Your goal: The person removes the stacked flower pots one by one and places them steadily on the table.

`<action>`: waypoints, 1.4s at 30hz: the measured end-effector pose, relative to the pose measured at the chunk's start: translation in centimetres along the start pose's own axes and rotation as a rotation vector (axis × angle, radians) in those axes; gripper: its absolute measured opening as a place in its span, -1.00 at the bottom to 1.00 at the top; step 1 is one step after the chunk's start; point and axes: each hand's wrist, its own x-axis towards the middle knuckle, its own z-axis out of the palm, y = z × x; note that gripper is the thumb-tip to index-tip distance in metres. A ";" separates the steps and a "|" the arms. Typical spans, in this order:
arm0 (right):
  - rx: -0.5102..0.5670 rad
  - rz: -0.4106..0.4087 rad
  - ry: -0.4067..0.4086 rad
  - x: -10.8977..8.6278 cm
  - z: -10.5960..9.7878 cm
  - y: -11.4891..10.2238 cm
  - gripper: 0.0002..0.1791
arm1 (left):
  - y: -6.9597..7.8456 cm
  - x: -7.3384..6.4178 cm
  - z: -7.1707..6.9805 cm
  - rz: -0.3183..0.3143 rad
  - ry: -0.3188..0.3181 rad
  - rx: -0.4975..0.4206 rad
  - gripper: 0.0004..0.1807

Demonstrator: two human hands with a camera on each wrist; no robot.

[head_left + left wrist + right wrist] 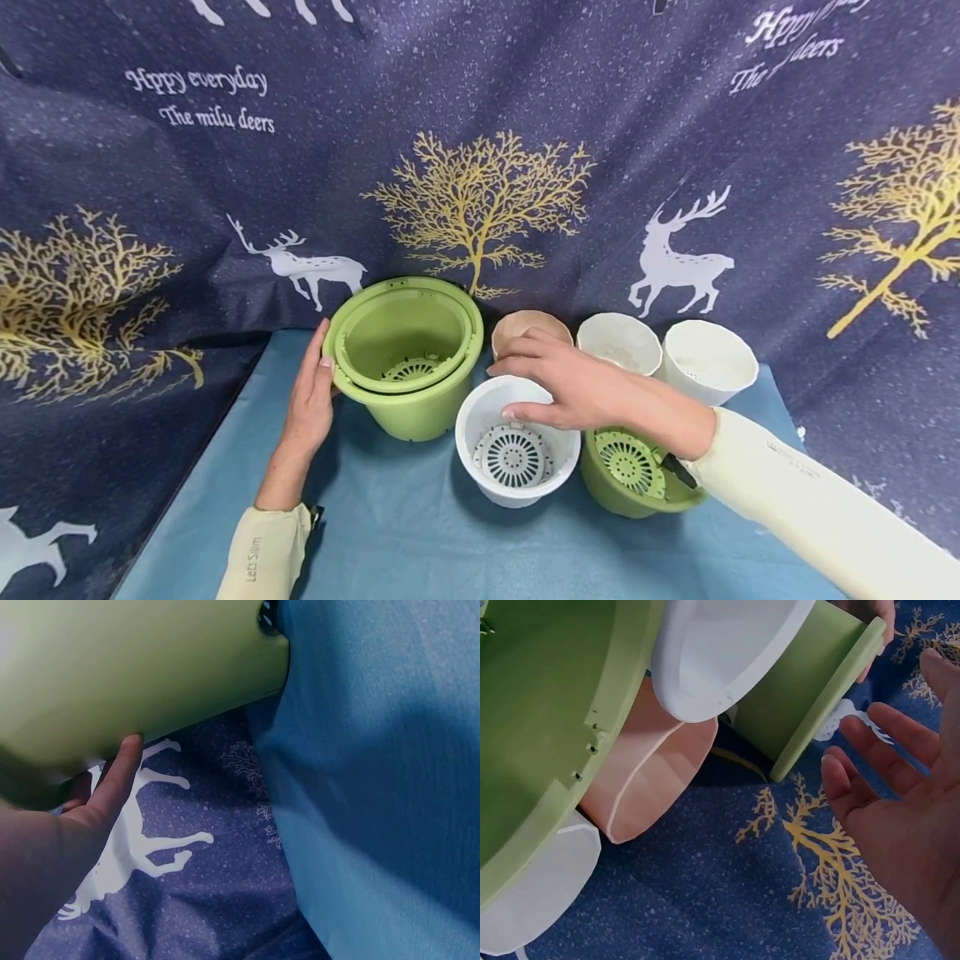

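Observation:
Two green plastic flower pots stand nested at the left of the table, the inner pot sitting inside the outer pot. Against their left side rests my left hand; a straight finger touches the green wall in the left wrist view. My right hand hovers over a white pot with a slotted base. Its fingers are loosely bent and hold nothing, as the right wrist view shows. Partly under the right forearm is another green pot, tilted, with its slotted base visible.
Behind stand a peach-coloured pot, partly covered by the right hand, and two white faceted pots, one in the middle and one at the right. A blue cloth covers the table. A patterned dark-blue curtain hangs close behind.

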 end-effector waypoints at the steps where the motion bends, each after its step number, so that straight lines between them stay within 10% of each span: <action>1: -0.002 -0.005 0.004 0.1 0.0 0.1 -0.50 | 0.0 0.0 0.0 0.000 0.000 0.000 -0.41; 11: -0.004 -0.090 0.054 1.8 0.9 0.9 -0.50 | -0.3 0.0 -0.2 -0.009 -0.005 0.034 -0.41; 42: -0.016 0.024 -0.118 5.8 2.7 2.2 -0.45 | 0.1 -0.1 0.0 0.002 -0.005 0.004 -0.42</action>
